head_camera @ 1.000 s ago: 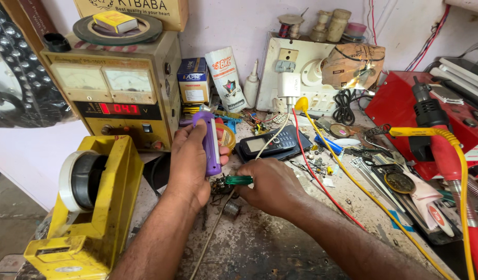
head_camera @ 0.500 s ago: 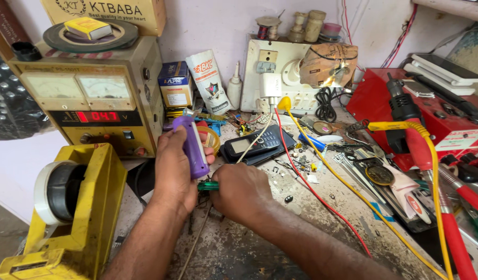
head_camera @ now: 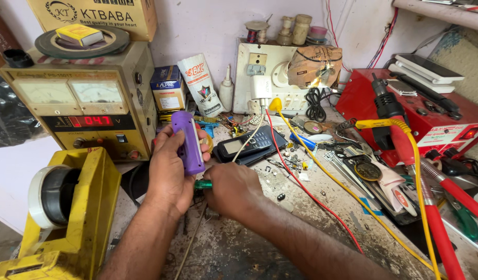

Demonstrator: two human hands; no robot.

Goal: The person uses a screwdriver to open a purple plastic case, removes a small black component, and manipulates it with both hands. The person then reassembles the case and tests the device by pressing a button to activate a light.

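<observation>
My left hand [head_camera: 169,171] grips a slim purple plastic casing [head_camera: 187,141], held upright above the workbench. Just to its right, my right hand [head_camera: 232,189] is closed around a green-handled screwdriver [head_camera: 202,184] whose handle pokes out toward the casing's lower end. The tool's tip is hidden between the two hands. A black keypad phone [head_camera: 249,145] lies on the bench just behind my right hand, with a white cable running over it.
A beige power supply with a red display [head_camera: 86,103] stands at left, a yellow tape dispenser [head_camera: 67,207] in front of it. Red and yellow wires [head_camera: 322,181] cross the bench. A red soldering station [head_camera: 431,119] and tools crowd the right side. A white switchboard [head_camera: 265,78] is behind.
The view has shifted slightly; both hands stay together at the purple casing, which now sits a little lower and closer to the right hand.
</observation>
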